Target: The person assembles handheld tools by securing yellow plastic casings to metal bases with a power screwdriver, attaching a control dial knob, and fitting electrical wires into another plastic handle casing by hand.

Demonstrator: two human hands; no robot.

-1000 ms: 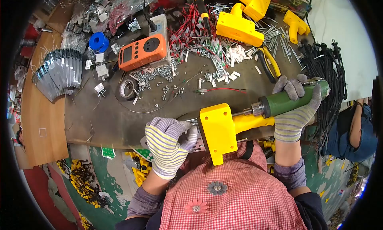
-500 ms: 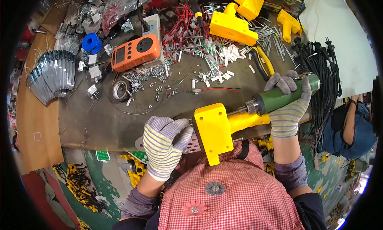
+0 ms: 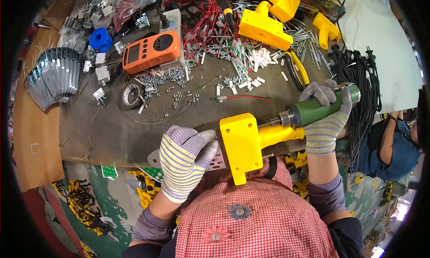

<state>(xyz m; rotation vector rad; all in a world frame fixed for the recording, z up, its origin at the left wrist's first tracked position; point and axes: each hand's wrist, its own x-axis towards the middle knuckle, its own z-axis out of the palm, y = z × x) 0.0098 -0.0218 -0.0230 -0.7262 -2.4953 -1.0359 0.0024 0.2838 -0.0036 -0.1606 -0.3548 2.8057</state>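
My right hand, in a striped glove with grey fingertips, is wrapped around a green electric screwdriver. Its metal tip points left, reaching the far side of a yellow plastic housing with a handle. The housing stands on edge at the table's front, against the checked apron. Left of it, my left hand has thumb and fingers pinched together close to the housing's dark open side; what they hold, if anything, is hidden. A slotted metal plate lies partly behind this hand.
Loose nuts, white sleeves, red wires and long screws lie beyond. An orange meter, tape roll, yellow-handled pliers and black cords surround the work. Another person sits at right.
The view has shifted slightly. The screwdriver stays at the housing, and my left hand remains pinched beside it, with a slightly wider gap to the housing.
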